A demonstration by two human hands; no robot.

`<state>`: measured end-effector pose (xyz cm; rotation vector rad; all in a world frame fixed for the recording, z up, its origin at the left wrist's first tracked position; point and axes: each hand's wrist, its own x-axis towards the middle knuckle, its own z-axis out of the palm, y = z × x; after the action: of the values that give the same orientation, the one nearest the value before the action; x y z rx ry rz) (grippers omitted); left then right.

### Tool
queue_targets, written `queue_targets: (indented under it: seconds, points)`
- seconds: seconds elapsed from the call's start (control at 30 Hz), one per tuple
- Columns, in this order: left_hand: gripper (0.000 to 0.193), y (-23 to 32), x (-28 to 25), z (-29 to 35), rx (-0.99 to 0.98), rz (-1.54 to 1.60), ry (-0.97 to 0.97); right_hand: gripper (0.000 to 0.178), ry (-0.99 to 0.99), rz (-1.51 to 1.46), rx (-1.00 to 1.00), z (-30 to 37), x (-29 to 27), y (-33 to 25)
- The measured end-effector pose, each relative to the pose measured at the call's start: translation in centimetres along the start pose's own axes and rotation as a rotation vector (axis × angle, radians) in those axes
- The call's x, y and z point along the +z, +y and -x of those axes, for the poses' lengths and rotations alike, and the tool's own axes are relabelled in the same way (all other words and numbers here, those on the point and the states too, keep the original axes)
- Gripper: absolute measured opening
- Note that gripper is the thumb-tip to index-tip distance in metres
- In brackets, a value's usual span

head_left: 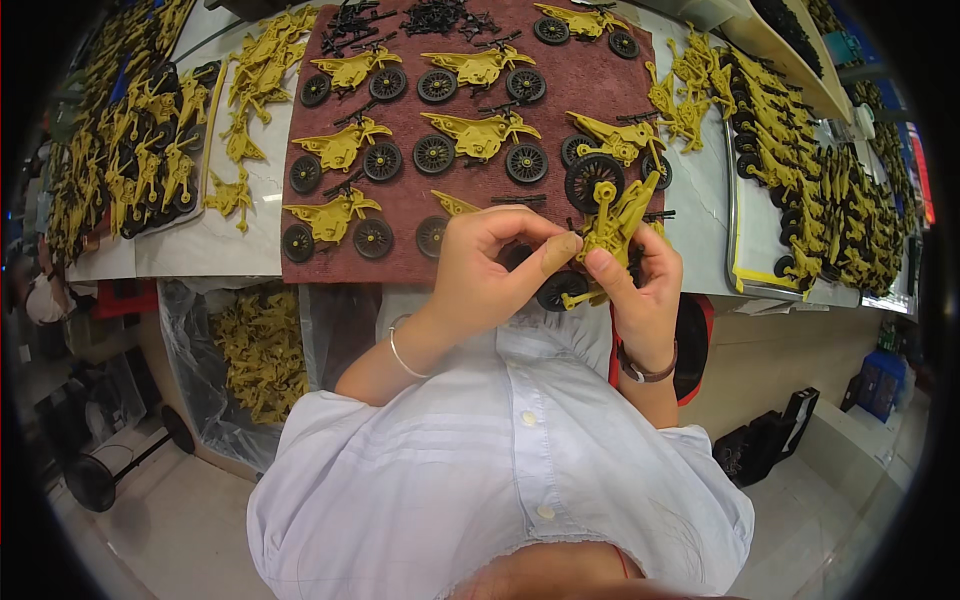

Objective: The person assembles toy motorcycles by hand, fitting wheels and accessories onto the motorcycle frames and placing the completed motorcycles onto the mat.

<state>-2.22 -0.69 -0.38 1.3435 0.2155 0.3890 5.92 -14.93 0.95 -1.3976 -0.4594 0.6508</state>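
Note:
A yellow toy motorbike [612, 222] with black wheels is held up and tilted over the near edge of the maroon cloth. My right hand [648, 290] grips its body from the right, thumb pressed on the near side. My left hand [505, 262] meets it from the left, thumb and forefinger pinched together against the frame. Whether a small part sits in that pinch is hidden. One black wheel [594, 182] points away from me, and another [556, 291] shows below my left fingers. Behind my hands, a partly covered yellow motorbike [455, 204] lies on the cloth.
Rows of toy motorbikes [480, 137] lie on the maroon cloth [405, 222], with black small parts [440, 18] at its far edge. Loose yellow bodies [268, 65] flank it. Trays of motorbikes [150, 150] stand at both sides. A plastic-lined bin [185, 330] holds yellow pieces below left.

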Motion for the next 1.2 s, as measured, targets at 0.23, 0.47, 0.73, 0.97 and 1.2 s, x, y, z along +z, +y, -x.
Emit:
queue_targets:
  seconds: [0.23,0.47,0.73,0.97,1.2]
  points:
    - [0.008,0.1,0.0,0.2,0.051,0.110,-0.055,0.030,0.068,-0.001,-0.112,0.3,0.4,0.2]
    - [0.012,-0.9,-0.6,-0.3,0.093,0.141,-0.098,0.030,0.063,0.102,-0.199,-0.4,0.4,0.5]
    - [0.016,-0.3,-0.4,-0.6,0.184,0.017,-0.061,0.034,0.010,0.025,-0.191,-0.4,0.3,0.3]
    - [0.022,1.0,-0.4,-0.4,0.263,-0.094,-0.105,0.037,0.012,-0.170,-0.203,0.2,0.7,0.5]
    - [0.022,1.1,-0.1,-0.3,0.269,-0.224,-0.057,0.037,0.013,-0.216,-0.190,0.4,0.5,1.1]
